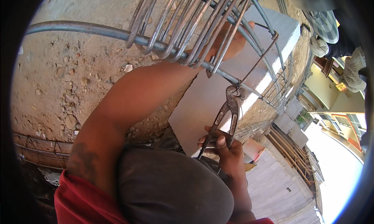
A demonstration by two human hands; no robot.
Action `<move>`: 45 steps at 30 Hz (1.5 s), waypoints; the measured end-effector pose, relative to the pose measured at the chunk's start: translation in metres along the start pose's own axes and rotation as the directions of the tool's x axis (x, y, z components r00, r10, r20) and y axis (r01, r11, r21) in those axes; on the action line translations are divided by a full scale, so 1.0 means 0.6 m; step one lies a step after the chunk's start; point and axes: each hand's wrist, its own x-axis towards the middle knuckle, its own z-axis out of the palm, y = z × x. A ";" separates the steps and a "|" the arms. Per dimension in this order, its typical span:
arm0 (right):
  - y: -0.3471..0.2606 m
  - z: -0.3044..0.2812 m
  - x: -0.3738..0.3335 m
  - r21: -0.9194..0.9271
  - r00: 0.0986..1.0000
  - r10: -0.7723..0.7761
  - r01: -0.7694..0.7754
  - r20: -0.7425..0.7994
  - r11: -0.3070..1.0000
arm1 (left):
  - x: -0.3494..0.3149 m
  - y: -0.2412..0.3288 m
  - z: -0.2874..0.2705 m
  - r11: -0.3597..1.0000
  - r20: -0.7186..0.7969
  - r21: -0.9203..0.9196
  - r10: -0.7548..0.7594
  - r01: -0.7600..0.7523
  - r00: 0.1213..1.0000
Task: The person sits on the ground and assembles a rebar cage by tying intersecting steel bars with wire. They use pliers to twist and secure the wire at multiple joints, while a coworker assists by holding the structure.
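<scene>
My right hand point(223, 148) grips the handles of a pair of steel pincers point(230, 111). The pincer jaws bite on thin tie wire where a stirrup meets a long steel bar point(97, 29). My left hand point(230, 40) reaches up behind a bunch of several bent steel stirrups point(187, 25) that hang on the bar, its fingers partly hidden by them and seemingly holding them. One stirrup point(257, 56) stands apart at the tie point.
Sandy, stony ground point(70, 76) lies under the bars. A grey concrete slab point(202, 107) runs beneath the pincers. More tied rebar lies at the lower left point(39, 146). Buildings and stacked boards point(288, 154) show far below on the right.
</scene>
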 end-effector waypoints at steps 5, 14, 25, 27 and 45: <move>0.012 0.001 0.003 0.109 0.986 -0.105 0.092 0.125 0.990 | 0.000 -0.025 0.007 0.988 0.029 0.156 -0.008 0.003 1.000; -0.009 -0.021 -0.012 0.171 0.972 0.062 -0.102 0.225 0.980 | 0.018 0.016 -0.030 0.977 0.229 0.069 -0.211 0.201 0.950; -0.003 -0.070 -0.065 -0.936 0.819 -0.533 -0.015 -0.213 0.351 | 0.021 -0.013 -0.010 0.972 0.156 0.155 -0.202 0.178 0.967; -0.007 -0.086 -0.051 -0.908 0.827 -0.518 0.021 -0.220 0.419 | 0.017 -0.020 -0.009 0.974 0.154 0.140 -0.200 0.179 0.968; -0.004 -0.141 -0.013 -0.954 0.660 -0.744 0.151 -0.099 0.260 | -0.020 0.006 -0.015 0.980 0.129 0.053 -0.199 0.193 0.972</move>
